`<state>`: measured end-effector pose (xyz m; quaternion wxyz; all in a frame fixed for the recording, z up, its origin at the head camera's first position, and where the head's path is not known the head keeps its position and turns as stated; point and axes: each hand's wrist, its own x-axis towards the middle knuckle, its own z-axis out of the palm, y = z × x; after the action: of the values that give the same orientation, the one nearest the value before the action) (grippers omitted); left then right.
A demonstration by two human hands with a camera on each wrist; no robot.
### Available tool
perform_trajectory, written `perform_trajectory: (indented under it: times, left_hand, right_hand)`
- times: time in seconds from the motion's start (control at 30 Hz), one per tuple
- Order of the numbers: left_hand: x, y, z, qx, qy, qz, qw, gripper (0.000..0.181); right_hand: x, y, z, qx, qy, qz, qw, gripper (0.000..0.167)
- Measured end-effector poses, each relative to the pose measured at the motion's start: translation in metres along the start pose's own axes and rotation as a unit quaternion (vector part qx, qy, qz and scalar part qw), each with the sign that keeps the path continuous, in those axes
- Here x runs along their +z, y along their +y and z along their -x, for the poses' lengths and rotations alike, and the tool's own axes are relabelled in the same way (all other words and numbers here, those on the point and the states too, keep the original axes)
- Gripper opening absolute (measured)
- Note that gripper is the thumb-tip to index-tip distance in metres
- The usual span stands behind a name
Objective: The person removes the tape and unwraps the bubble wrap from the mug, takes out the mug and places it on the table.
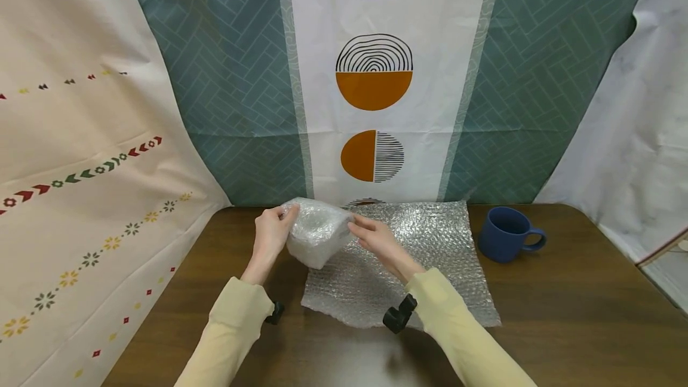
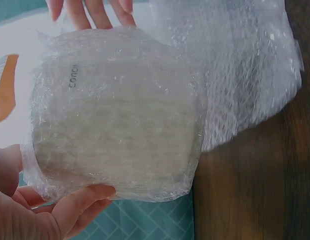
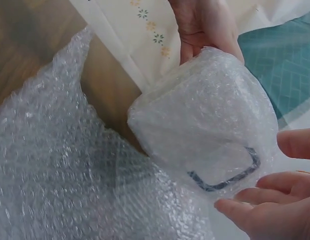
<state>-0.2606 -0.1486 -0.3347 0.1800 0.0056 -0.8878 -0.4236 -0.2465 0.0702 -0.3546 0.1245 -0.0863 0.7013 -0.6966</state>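
A bundle wrapped in bubble wrap [image 1: 317, 235] is held up above the table's back left part. In the left wrist view the bundle [image 2: 120, 110] looks pale inside, with small dark lettering; in the right wrist view a dark curved outline shows through the wrap [image 3: 210, 115]. My left hand [image 1: 270, 232] grips its left side, thumb and fingers curled round the edge [image 2: 55, 210]. At its right side is my right hand [image 1: 378, 242], fingers extended and near the wrap [image 3: 275, 195]; whether they touch it I cannot tell.
A flat sheet of bubble wrap [image 1: 446, 267] lies on the brown wooden table [image 1: 580, 309], beneath and right of the bundle. To the right of the sheet stands a blue mug [image 1: 502, 236], its handle facing right. Patterned cloths hang behind and at the left.
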Motion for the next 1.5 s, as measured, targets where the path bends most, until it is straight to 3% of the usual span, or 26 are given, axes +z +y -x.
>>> perform_trajectory:
  times: [0.63, 0.9, 1.13, 1.3, 1.5]
  left_hand:
    - [0.022, 0.024, 0.003, 0.024, -0.037, 0.004, 0.9990, 0.049]
    - [0.030, 0.030, 0.004, 0.003, -0.087, 0.024, 0.9959, 0.044]
    - [0.034, 0.037, 0.004, -0.026, -0.133, 0.058, 0.9891, 0.039]
    - [0.038, 0.040, 0.004, -0.043, -0.152, 0.100, 0.9825, 0.034]
    - [0.045, 0.039, 0.005, -0.043, -0.167, 0.109, 0.9790, 0.032]
  right_hand:
    - [-0.030, -0.002, 0.006, 0.005, 0.038, 0.004, 0.9993, 0.052]
    - [-0.043, 0.000, 0.009, 0.011, 0.042, -0.001, 0.9990, 0.052]
    - [-0.053, 0.000, 0.012, 0.012, 0.043, 0.003, 0.9990, 0.052]
    - [-0.059, 0.000, 0.014, 0.021, 0.047, 0.007, 0.9987, 0.053]
    - [-0.065, 0.000, 0.016, 0.037, 0.051, 0.007, 0.9980, 0.053]
